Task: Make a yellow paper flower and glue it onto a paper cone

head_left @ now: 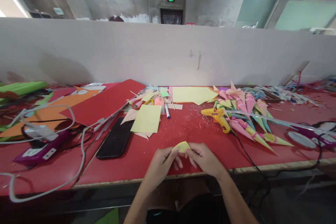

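— How are the hands held?
— Left hand (165, 158) and right hand (205, 157) angle inward, fingers curled nearly closed, both pinching the small yellow paper (182, 146)
— Where's that?
— Between them, over the red table (157, 142) near its front edge

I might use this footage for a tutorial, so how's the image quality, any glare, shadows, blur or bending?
Head view: bright ceiling light at top right; soft shadows on the white partition; wide-angle stretching toward the edges; small scraps at far right look smeared; yellow paper between left hand and right hand lacks fine detail.
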Tool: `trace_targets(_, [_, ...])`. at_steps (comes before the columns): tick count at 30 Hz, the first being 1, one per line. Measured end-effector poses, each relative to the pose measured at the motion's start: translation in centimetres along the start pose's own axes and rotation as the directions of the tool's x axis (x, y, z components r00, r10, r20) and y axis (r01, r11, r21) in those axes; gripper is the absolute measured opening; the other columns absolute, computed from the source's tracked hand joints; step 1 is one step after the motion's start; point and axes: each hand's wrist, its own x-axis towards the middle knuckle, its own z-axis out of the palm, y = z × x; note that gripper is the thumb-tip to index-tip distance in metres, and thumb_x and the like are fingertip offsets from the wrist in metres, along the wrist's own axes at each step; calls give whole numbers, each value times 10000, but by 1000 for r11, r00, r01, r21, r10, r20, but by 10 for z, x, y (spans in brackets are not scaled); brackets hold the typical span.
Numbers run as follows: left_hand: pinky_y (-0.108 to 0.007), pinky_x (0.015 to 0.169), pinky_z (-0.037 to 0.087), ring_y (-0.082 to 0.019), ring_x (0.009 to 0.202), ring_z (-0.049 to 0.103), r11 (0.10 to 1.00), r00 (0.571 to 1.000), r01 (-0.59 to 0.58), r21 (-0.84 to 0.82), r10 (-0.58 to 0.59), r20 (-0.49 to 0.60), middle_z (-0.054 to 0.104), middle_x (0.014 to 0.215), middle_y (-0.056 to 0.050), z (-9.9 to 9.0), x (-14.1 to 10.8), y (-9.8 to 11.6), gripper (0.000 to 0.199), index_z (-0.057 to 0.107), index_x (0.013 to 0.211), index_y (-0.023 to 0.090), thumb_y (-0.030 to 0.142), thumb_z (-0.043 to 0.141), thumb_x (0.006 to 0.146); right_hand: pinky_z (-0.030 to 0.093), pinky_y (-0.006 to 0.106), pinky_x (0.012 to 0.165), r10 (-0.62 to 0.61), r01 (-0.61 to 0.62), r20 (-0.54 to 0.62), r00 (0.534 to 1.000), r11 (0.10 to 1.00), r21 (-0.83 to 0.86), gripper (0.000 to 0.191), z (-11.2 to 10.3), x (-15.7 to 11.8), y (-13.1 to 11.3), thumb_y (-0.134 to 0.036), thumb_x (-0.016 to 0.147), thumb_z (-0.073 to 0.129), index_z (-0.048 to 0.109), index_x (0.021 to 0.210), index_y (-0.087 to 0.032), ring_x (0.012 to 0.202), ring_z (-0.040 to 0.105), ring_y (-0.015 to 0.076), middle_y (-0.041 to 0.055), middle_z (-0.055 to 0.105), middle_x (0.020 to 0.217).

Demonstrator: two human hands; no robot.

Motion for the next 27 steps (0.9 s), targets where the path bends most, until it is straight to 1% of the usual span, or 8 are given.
trace_targets(3, [-190, 503, 395, -98, 443, 502, 1000, 999, -11, 20, 12, -45, 584, 488, -16, 1, -1, 1, 482, 557, 536, 146, 412, 301, 845, 334, 183, 461, -13, 12, 13, 1000, 1000, 13, 297, 1, -1, -1, -380, 855, 367, 483, 682, -168, 408, 418, 69, -48, 477, 460])
trace_targets(8, [-185, 480, 380, -93, 427, 485, 999, 994, 11, 34, -7, -107, 557, 459, 1, 0, -2, 0, 468, 524, 514, 154, 421, 317, 838, 339, 174, 421, 10, -16, 80, 997, 997, 77, 320, 3, 2, 1, -417, 860, 329, 480, 731, -167, 394, 430, 63, -27, 530, 536])
trace_targets(12, [-188, 488, 375, -93, 429, 485, 1000, 991, -10, 26, 13, -135, 553, 448, 3, 0, -4, 0, 486, 532, 518, 154, 437, 302, 839, 335, 169, 387, 86, -97, 81, 993, 984, 147, 339, 3, 3, 5, -449, 836, 357, 479, 688, -169, 349, 427, 66, -44, 501, 455])
trace_targets(16, [-203, 544, 393, -99, 448, 500, 1000, 984, -6, -8, 5, -178, 549, 443, -5, 1, -6, 1, 526, 517, 474, 154, 449, 286, 843, 305, 161, 374, 88, -89, 16, 996, 992, 95, 360, 3, 1, 5, -432, 826, 391, 470, 592, -169, 317, 398, 58, -58, 452, 374])
trace_targets(22, [-208, 498, 373, -101, 438, 482, 1000, 980, 3, -26, -8, -199, 522, 437, 2, 3, -4, 0, 484, 517, 510, 151, 466, 327, 824, 305, 162, 371, 106, -123, 109, 988, 978, 168, 385, 6, 2, 6, -456, 838, 344, 505, 664, -153, 326, 386, 53, -36, 505, 424])
trace_targets(24, [-206, 477, 374, -93, 427, 472, 997, 968, -21, -77, 1, -252, 516, 478, 14, 3, -2, -3, 418, 545, 626, 146, 459, 345, 816, 297, 166, 362, 115, -137, 116, 986, 971, 198, 400, 6, 5, 9, -471, 837, 333, 508, 676, -150, 322, 382, 55, -38, 496, 416])
trace_targets(26, [-204, 465, 384, -78, 416, 459, 989, 938, -73, -126, 25, -347, 523, 581, 25, 1, 1, -8, 340, 531, 875, 153, 439, 356, 813, 311, 178, 361, 127, -141, 78, 989, 966, 215, 413, 6, 7, 11, -486, 834, 320, 514, 693, -149, 327, 400, 66, -39, 489, 415])
trace_targets(27, [-205, 468, 393, -71, 421, 460, 988, 918, -98, -117, 45, -394, 527, 652, 24, -2, 3, -10, 341, 470, 1009, 166, 423, 368, 809, 346, 189, 386, 122, -125, 25, 992, 969, 212, 411, 6, 9, 12, -485, 834, 319, 521, 715, -148, 355, 436, 76, -27, 514, 446])
